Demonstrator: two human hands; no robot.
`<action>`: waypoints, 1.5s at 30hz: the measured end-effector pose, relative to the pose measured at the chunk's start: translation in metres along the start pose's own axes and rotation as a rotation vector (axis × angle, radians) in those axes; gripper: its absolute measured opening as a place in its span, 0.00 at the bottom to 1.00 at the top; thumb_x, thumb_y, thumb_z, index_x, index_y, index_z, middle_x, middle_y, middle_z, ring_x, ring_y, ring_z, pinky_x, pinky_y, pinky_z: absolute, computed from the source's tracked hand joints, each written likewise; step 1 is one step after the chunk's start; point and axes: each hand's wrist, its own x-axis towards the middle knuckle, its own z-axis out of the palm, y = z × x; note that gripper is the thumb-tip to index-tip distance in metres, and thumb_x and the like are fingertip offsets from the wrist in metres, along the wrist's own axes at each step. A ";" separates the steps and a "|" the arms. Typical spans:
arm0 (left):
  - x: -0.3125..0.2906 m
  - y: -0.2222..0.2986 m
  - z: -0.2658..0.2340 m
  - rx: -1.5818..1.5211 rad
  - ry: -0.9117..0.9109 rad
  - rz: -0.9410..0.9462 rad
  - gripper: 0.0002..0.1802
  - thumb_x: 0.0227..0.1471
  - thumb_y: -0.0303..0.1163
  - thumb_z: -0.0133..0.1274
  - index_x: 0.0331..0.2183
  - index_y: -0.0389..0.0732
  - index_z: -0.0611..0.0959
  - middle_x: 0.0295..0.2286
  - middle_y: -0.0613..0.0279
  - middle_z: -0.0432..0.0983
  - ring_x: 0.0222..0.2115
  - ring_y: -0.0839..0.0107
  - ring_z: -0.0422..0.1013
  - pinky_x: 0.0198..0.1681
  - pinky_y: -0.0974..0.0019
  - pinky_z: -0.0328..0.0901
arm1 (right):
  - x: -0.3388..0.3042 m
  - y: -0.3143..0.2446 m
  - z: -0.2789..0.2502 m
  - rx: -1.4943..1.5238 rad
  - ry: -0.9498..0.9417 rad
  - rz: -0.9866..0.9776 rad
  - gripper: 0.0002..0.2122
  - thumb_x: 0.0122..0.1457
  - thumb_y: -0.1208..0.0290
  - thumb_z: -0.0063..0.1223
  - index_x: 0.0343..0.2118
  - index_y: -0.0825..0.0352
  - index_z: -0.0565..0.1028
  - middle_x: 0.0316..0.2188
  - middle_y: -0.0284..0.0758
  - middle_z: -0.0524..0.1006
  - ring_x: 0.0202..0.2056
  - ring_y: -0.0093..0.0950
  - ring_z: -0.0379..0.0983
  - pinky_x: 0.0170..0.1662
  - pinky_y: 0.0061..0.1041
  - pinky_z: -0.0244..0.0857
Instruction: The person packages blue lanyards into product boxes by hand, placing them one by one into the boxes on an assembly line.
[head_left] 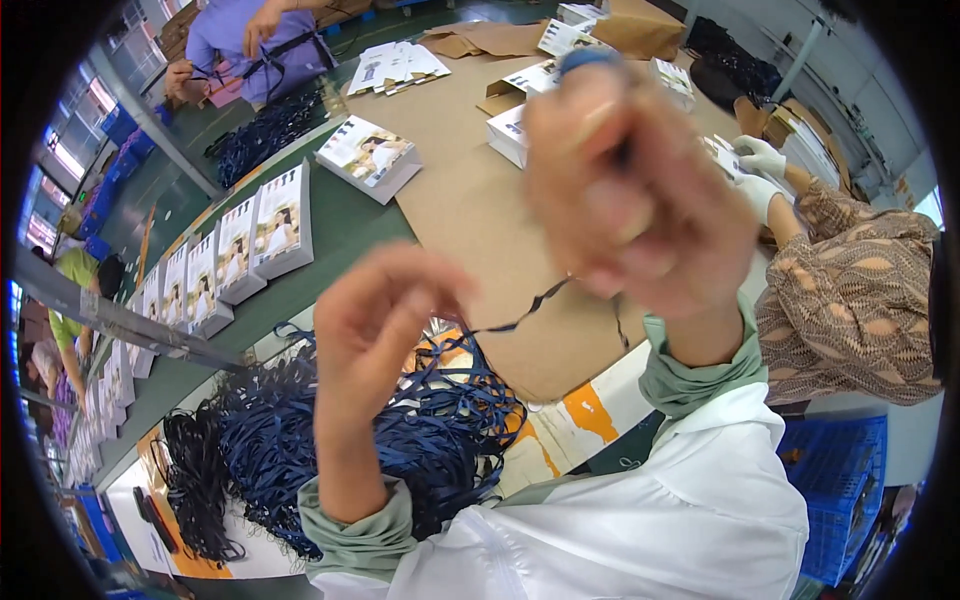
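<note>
A thin dark blue ribbon runs between my two raised hands. My left hand, above the ribbon pile, has its fingers curled and pinched on one end of it. Higher and to the right, my right hand is closed on the ribbon and smeared by motion. A short dark length hangs below that hand. Something blue shows at its top, too blurred to make out. Beneath my left hand lies a big tangled pile of dark blue ribbons, with a bunch of black ribbons at its left.
Brown cardboard covers the table. A stack of printed boxes stands beyond, with a row of boxes along the green surface at left. A gloved co-worker works at right, a person in purple at far left. A blue crate stands lower right.
</note>
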 end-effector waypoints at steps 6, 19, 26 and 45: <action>-0.004 -0.041 0.035 -0.497 -0.202 -0.316 0.23 0.52 0.40 0.50 0.42 0.30 0.71 0.27 0.64 0.72 0.28 0.79 0.68 0.29 0.75 0.63 | -0.004 -0.012 -0.027 0.224 0.024 0.018 0.26 0.63 0.55 0.28 0.54 0.75 0.55 0.28 0.27 0.63 0.15 0.10 0.54 0.18 0.09 0.55; 0.053 0.004 0.054 0.551 -0.430 -0.145 0.04 0.42 0.23 0.54 0.26 0.34 0.77 0.19 0.56 0.69 0.19 0.62 0.67 0.22 0.67 0.61 | -0.088 0.104 -0.003 -0.200 0.018 0.228 0.22 0.45 0.62 0.63 0.40 0.68 0.70 0.34 0.31 0.73 0.30 0.20 0.69 0.32 0.19 0.63; 0.064 -0.033 0.023 0.814 -0.313 -0.204 0.05 0.40 0.18 0.53 0.27 0.32 0.77 0.19 0.59 0.68 0.20 0.70 0.66 0.22 0.70 0.59 | -0.131 0.082 -0.038 -0.315 0.361 0.148 0.13 0.59 0.64 0.47 0.23 0.69 0.73 0.35 0.35 0.70 0.35 0.21 0.68 0.38 0.19 0.62; 0.187 -0.181 0.161 1.392 -0.471 0.276 0.23 0.39 0.30 0.54 0.42 0.45 0.73 0.41 0.59 0.69 0.45 0.62 0.65 0.45 0.60 0.61 | -0.233 0.078 -0.042 0.770 1.152 -0.161 0.17 0.63 0.58 0.33 0.20 0.61 0.60 0.17 0.27 0.58 0.13 0.14 0.45 0.17 0.14 0.44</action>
